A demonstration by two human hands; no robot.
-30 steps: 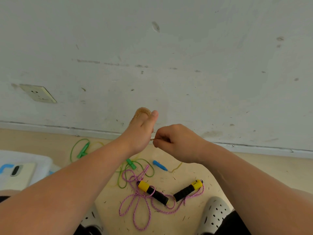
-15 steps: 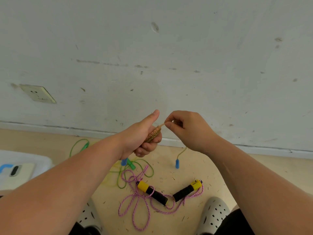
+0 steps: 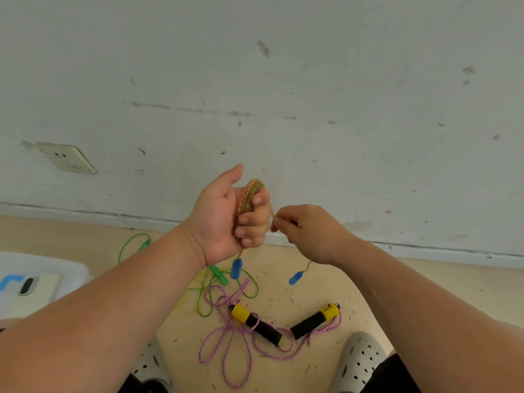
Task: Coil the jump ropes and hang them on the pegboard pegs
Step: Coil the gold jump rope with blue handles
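Head view: a coiled yellow jump rope (image 3: 249,195) is being gripped in the curled fingers of the left hand (image 3: 219,222), and its loose strand is being pinched by the right hand (image 3: 307,235). Its blue handles (image 3: 236,268) are dangling above the floor (image 3: 425,282), where a pink rope (image 3: 226,343) and a green rope (image 3: 131,245) are lying.

I hold my left hand (image 3: 224,219) fisted, thumb up, round a coiled yellow braided rope (image 3: 251,194), my right hand (image 3: 309,234) pinching its strand.
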